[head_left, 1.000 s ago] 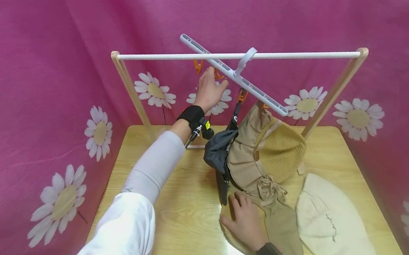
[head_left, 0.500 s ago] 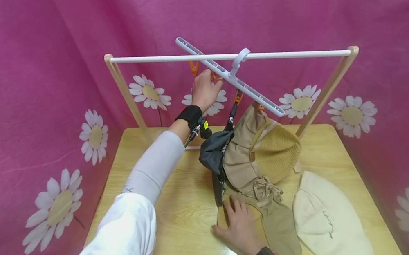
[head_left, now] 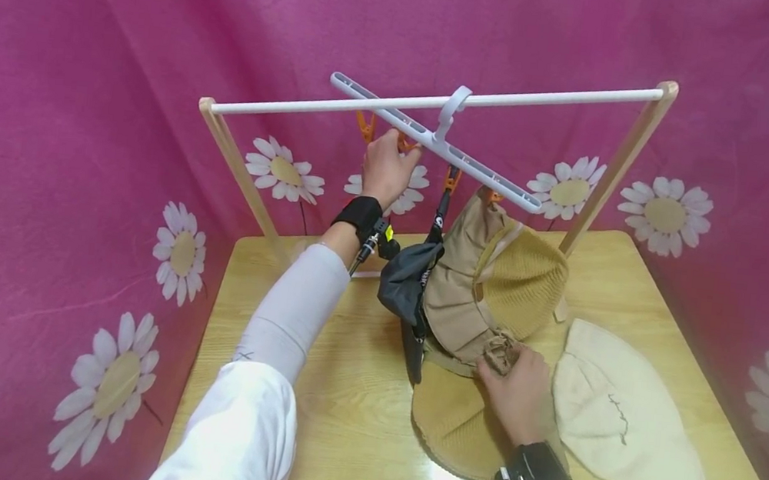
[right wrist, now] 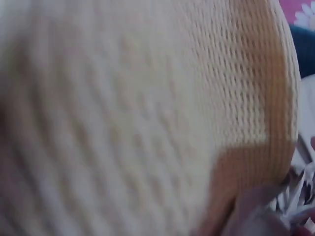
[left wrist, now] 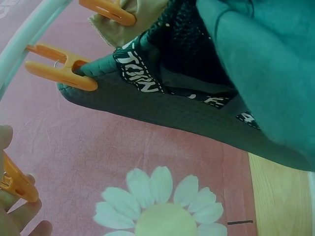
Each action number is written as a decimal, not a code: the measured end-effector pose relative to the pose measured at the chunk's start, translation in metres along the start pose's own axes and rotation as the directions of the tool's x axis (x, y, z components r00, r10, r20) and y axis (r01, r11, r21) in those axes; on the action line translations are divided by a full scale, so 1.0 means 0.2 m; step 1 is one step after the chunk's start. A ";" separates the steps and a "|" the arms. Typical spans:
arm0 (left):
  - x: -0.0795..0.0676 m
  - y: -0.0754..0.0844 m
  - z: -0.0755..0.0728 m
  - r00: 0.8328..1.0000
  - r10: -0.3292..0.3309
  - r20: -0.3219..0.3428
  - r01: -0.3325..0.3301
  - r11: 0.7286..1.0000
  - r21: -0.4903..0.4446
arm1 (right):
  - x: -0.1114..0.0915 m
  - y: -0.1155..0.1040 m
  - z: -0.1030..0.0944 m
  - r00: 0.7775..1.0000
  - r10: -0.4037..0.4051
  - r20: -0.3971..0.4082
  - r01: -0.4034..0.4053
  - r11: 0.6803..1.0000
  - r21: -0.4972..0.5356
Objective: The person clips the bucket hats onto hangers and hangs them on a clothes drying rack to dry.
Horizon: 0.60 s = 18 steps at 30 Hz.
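My left hand [head_left: 388,167] pinches an orange clip [left wrist: 18,179] under the grey hanger [head_left: 435,143]. Clips on the hanger's right half hold a dark cap [head_left: 409,277] and a tan sun hat [head_left: 452,297] with ribbed lining. Below them, another tan hat [head_left: 453,424] lies on the table, ribbed side up. My right hand [head_left: 518,396] grips gathered tan cloth [head_left: 500,352] at the ribbon bow; which hat that cloth belongs to, I cannot tell. Ribbed fabric [right wrist: 147,113] fills most of the right wrist view, partly blurred, and hides that hand's fingertips.
The hanger hooks over the white rail [head_left: 300,104] of a wooden-legged rack. A cream bucket hat [head_left: 627,422] lies at the right of the wooden table [head_left: 339,421]. One more orange clip [head_left: 365,126] hangs left of my left hand. Pink flowered cloth [head_left: 131,53] surrounds the table.
My right hand has moved up and right from the lower hat's edge to the bow and grips cloth there. More of that hat's ribbed surface shows. The left hand stays at the clip.
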<state>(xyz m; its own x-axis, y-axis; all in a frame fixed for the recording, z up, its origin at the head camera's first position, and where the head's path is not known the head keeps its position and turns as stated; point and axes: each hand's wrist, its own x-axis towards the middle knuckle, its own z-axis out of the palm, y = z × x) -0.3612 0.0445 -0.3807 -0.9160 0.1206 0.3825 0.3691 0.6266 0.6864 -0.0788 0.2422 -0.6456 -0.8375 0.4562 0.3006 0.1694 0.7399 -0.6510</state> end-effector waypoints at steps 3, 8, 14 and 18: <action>0.00 -0.01 0.00 1.000 -0.003 0.013 0.003 1.000 -0.011 | 0.02 0.04 -0.02 0.992 0.117 0.049 -0.119 0.991 0.054; 0.00 -0.01 0.02 0.999 -0.002 0.036 0.003 0.999 -0.034 | 0.00 0.09 -0.05 0.956 0.262 0.129 -0.278 0.953 0.124; 0.01 -0.01 0.01 1.000 -0.003 0.018 0.004 1.000 -0.029 | 0.00 0.12 -0.09 0.963 0.183 0.196 -0.203 0.976 0.085; 0.00 -0.02 0.01 1.000 -0.013 0.023 0.013 1.000 0.000 | -0.01 0.12 -0.11 0.963 0.135 0.234 -0.142 0.990 0.013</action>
<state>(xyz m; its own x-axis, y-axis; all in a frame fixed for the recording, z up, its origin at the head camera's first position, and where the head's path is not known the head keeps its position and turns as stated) -0.3625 0.0439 -0.3842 -0.9240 0.1306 0.3594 0.3576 0.6283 0.6910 -0.0625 0.2697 -0.6470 -0.9051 0.4236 0.0383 0.2799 0.6609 -0.6963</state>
